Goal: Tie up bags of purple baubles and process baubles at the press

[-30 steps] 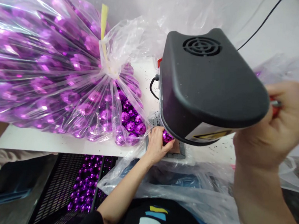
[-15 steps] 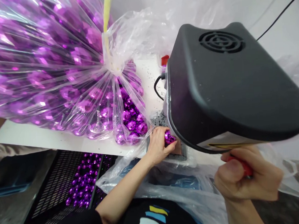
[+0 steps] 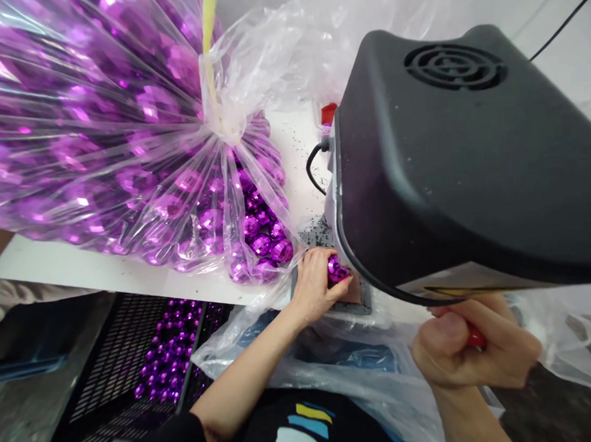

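Note:
My left hand (image 3: 319,279) is closed round a shiny purple faceted ball (image 3: 336,270) over the grey base plate (image 3: 364,295) of a machine. Part of the ball shows between thumb and fingers, above a brownish pad (image 3: 350,291). The machine's large black housing (image 3: 462,164) with a round vent rises to the right and hides what lies beneath it. Below its front edge, my right hand (image 3: 476,343) is wrapped round a red handle (image 3: 475,336). A clear bag full of purple balls (image 3: 120,145) lies to the left, tied with a yellow strip.
Below the white table (image 3: 179,285), a black crate (image 3: 92,373) holds purple balls. Clear plastic sheeting (image 3: 355,377) hangs across my lap. A red object (image 3: 327,113) and a black cable (image 3: 313,170) are behind the machine's left side. Someone's sleeve or cloth shows at the far left.
My right hand and the red handle have shifted slightly left and down. The black housing appears a little larger and farther right. My left hand stays on the ball.

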A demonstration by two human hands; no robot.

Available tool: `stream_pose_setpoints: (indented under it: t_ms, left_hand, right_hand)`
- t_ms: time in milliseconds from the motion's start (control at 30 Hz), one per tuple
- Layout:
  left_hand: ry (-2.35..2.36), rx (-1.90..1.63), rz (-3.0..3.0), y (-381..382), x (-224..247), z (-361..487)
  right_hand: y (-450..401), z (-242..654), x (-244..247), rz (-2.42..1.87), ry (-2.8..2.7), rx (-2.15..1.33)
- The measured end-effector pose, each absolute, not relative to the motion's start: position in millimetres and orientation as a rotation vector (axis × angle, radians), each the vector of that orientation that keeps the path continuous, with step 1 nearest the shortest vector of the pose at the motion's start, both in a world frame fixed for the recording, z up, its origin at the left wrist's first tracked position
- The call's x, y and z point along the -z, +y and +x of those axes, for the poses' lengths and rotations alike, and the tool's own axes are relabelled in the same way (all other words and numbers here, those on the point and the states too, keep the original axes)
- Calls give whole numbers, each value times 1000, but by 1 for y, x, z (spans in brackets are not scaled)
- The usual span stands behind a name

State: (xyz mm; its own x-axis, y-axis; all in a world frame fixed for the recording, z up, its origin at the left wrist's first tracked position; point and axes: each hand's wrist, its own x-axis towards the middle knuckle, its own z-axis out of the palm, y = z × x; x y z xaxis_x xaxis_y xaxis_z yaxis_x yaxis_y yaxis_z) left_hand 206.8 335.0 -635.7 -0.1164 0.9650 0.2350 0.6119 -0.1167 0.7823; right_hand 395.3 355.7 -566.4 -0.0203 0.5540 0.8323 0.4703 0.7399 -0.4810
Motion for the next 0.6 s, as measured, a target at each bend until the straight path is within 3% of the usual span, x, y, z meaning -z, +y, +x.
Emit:
stream_pose_setpoints:
  t_ms: [367, 600]
  left_hand:
    - [1757, -1113, 1748, 336, 636, 206]
    - [1771, -1110, 1724, 335, 637, 207]
  right_hand:
    - [356, 385, 562, -792, -1561, -33]
    - [358, 383, 600, -919, -1666, -129]
